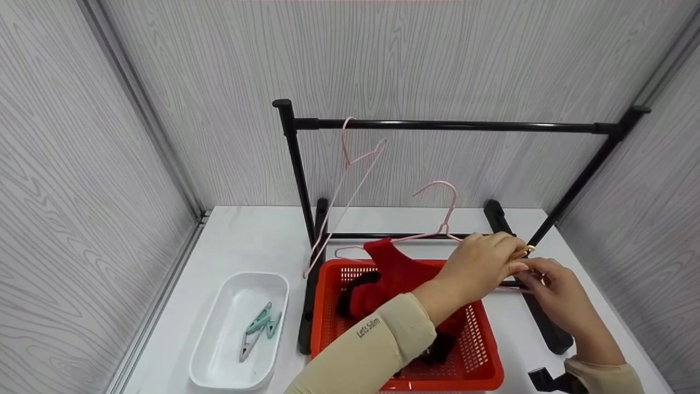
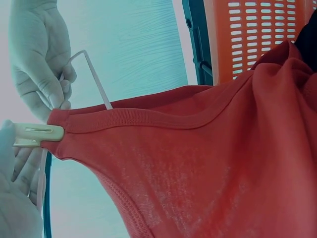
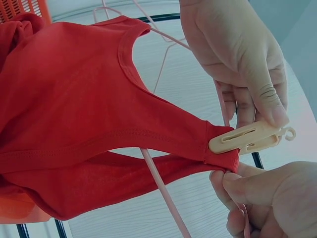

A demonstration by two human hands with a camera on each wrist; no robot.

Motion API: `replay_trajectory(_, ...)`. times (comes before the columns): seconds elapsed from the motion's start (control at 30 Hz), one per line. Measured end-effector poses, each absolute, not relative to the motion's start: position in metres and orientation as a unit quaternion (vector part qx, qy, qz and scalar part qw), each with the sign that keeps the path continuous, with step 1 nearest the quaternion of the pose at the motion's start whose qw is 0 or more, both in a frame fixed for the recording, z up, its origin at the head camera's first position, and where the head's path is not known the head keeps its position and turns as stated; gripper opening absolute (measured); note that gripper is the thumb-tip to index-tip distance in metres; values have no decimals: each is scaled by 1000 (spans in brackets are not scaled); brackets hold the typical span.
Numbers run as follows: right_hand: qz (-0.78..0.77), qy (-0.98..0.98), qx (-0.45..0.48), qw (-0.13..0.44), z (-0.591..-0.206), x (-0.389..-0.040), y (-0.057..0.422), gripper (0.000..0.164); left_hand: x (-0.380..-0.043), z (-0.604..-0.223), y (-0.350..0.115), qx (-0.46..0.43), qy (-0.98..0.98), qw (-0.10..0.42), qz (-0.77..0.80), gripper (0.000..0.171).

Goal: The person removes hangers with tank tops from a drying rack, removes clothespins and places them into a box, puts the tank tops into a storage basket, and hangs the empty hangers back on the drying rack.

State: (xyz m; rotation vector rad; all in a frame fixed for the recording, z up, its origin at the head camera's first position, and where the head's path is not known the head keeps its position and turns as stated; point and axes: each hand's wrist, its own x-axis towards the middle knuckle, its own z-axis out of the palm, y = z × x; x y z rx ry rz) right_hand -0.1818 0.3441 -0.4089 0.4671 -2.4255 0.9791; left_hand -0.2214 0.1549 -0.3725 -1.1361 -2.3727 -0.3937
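Note:
A red tank top (image 1: 404,268) hangs by its straps on a pink wire hanger (image 1: 445,227), its lower part bunched in a basket. A cream clothespin (image 3: 247,138) with a small hook sits over the end of one strap (image 2: 89,121). My left hand (image 1: 481,262) pinches this clothespin between thumb and fingers, its tip lying on the red fabric. Just beside it, my right hand (image 1: 563,293) pinches the strap's edge, with the hanger wire running by its fingers. The hanger's hook stands up free, below the rack's top bar.
A black garment rack (image 1: 454,126) stands behind, another pink hanger (image 1: 350,164) hooked on its left side. Under my left arm is the red basket (image 1: 486,361), with dark cloth inside. A white tray (image 1: 205,350) on the left holds several clothespins (image 1: 260,323), green and grey.

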Motion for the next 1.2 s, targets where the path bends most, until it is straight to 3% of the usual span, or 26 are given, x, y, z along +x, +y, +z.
replay_trajectory(0.37, 370, -885, 162, 230, -412, -182, 345, 22, -224, -378, 153, -425, -837, 276, -207, 29)
replay_trajectory(0.6, 375, -887, 158, 216, -414, -180, 346, 23, -221, -377, 152, -422, -811, 248, -321, 26)
replay_trajectory(0.83, 368, -888, 160, 226, -414, -180, 345, 23, -221, -377, 149, -418, -815, 208, -343, 36)
replay_trajectory(1.2, 344, -900, 149, 223, -413, -180, 344, 23, -217, -380, 135, -422, -800, 205, -376, 43)
